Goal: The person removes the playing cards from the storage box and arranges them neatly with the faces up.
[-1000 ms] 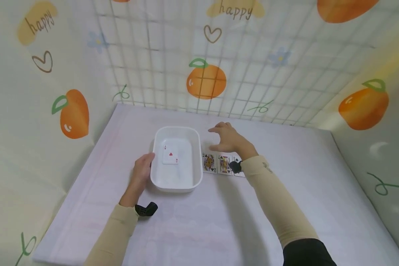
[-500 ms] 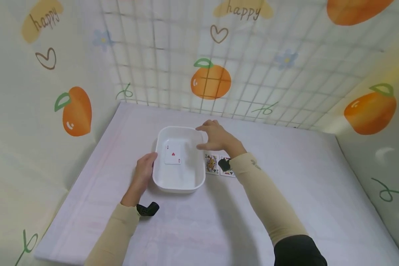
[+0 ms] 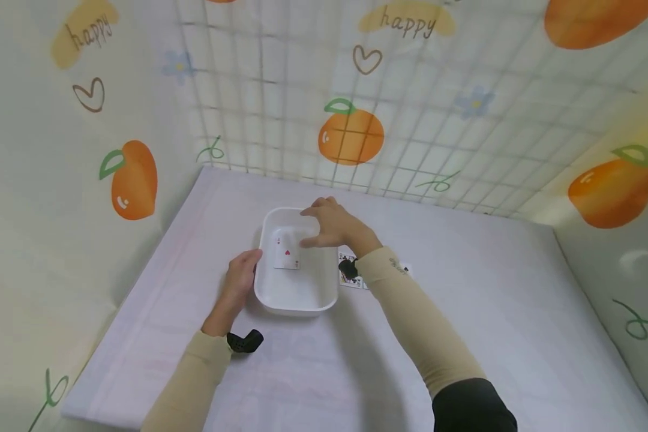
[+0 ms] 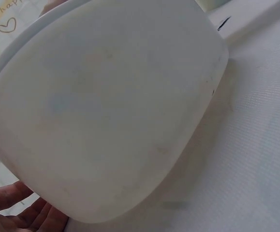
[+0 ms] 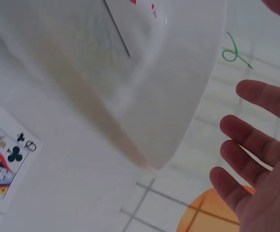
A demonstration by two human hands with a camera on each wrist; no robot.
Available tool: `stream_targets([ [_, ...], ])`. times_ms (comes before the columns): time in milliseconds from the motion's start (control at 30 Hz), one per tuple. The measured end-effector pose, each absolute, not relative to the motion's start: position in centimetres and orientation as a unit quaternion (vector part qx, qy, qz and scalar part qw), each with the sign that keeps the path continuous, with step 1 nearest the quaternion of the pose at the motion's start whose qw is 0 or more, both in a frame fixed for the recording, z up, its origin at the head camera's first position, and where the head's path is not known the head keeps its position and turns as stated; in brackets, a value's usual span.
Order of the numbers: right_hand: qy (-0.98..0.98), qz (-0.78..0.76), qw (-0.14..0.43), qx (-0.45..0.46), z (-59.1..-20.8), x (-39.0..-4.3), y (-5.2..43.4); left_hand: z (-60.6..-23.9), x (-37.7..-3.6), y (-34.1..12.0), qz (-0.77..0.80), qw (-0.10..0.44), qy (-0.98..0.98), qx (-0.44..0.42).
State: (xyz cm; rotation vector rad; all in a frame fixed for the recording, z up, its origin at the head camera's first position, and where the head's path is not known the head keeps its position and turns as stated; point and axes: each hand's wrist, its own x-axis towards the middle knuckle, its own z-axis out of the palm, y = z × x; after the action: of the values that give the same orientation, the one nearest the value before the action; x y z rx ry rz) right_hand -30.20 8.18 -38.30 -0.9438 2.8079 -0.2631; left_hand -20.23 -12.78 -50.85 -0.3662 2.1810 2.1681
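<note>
Two hands work over a table (image 3: 464,300) spread with a pale cloth, walled in by sheets printed with oranges, hearts and the word "happy". Furthest left, the left hand (image 3: 241,281) rests against the left side of a white tub (image 3: 297,297), palm toward its wall; the wrist view shows only the fingertips (image 4: 19,212) lying loosely together under the curve of the tub (image 4: 106,111), and whether they actually grip the wall cannot be told. A small black device (image 3: 244,341) sits at that wrist, just above the cloth. The tub stands flat on the table near its middle, and inside it, toward the far left part of the floor, lies one playing card (image 3: 287,253) face up, an ace with red heart marks. Above the far half of the tub hovers the right hand (image 3: 332,225), fingers spread apart and gently bent, holding nothing; from the wrist view the fingers (image 5: 248,145) are plainly separate, beside the tub wall (image 5: 178,87), with the edge of the ace (image 5: 140,5) visible through the opening. To the right of the tub, touching the cloth and partly hidden by the right forearm, lie more cards (image 3: 351,279) face up in a row; the nearest is a queen of clubs (image 5: 4,164).
</note>
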Motion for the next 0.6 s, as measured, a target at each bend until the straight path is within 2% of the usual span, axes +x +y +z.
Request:
stream_targets([
  [600, 0.937, -0.072, 0.113, -0.324, -40.4, -31.1, 4.9, -50.7, -20.3, -12.8, 0.71, 0.021, 0.692, -0.126],
])
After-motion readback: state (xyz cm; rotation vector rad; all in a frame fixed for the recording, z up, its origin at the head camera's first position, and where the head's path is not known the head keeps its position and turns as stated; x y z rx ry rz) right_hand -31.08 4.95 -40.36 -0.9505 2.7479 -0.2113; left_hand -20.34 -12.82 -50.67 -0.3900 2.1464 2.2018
